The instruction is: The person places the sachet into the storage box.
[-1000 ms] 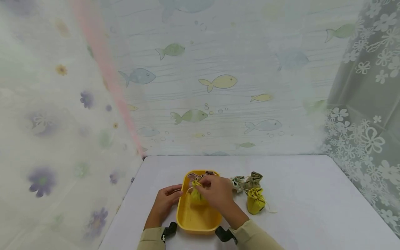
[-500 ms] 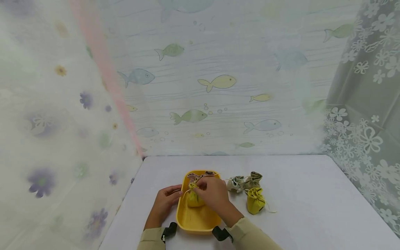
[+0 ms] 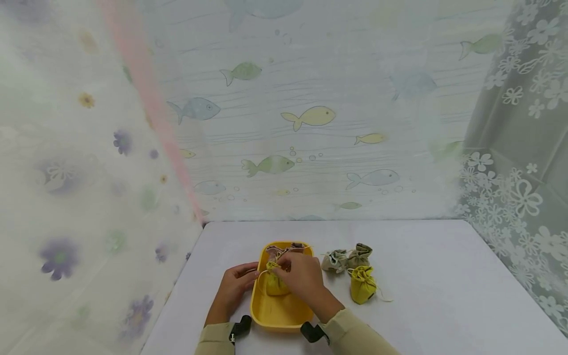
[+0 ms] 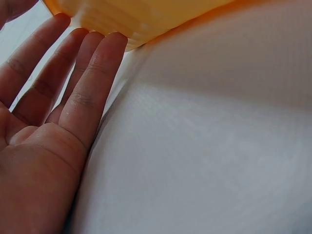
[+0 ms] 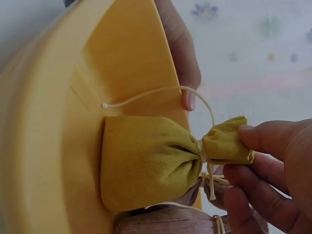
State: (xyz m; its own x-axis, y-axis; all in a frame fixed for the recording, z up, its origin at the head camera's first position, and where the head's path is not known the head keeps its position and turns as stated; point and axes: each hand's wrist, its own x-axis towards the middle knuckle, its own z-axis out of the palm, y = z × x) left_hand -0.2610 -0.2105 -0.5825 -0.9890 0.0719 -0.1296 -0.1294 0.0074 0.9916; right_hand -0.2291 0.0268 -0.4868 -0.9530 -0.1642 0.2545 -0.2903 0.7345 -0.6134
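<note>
My right hand pinches the gathered top of a yellow drawstring pouch between thumb and fingers. The pouch is down inside the yellow tray, its base close to the tray floor. In the right wrist view, its cream cord is tied round the neck, and one loose end arcs toward the tray wall. My left hand stands at the tray's left side; in the left wrist view its nearly straight fingers touch the outer wall.
Mauve-brown pouches lie at the tray's far end, partly hidden by my right hand. Right of the tray stand a pale patterned pouch, a tan pouch and another yellow pouch with its cord trailing on the white table.
My right hand has moved slightly left and lowered the yellow pouch into the tray, uncovering more of the pale patterned pouch. My left hand has stayed in place.
</note>
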